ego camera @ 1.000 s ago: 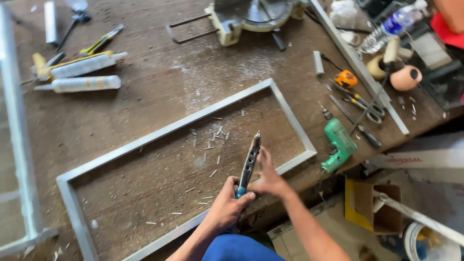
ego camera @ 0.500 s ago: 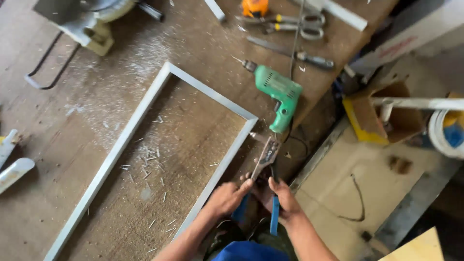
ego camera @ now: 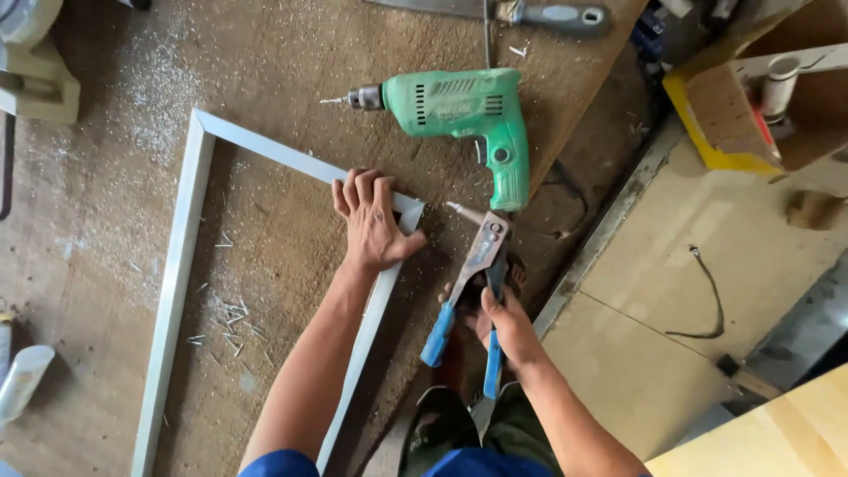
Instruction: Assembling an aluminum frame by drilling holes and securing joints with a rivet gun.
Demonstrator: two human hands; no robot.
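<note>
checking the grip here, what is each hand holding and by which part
The right hand holds the rivet gun by its blue-sleeved handles. The left hand holds nothing; it presses flat on the metal frame corner.

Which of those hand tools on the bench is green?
The electric drill, lying on its side above the frame corner. The riveter in the right hand has blue grips.

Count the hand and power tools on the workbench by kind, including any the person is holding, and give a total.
Green electric drill: 1
Blue-handled rivet tool, in the right hand: 1
Grey-handled tool at the top edge: 1
Total: 3
</note>
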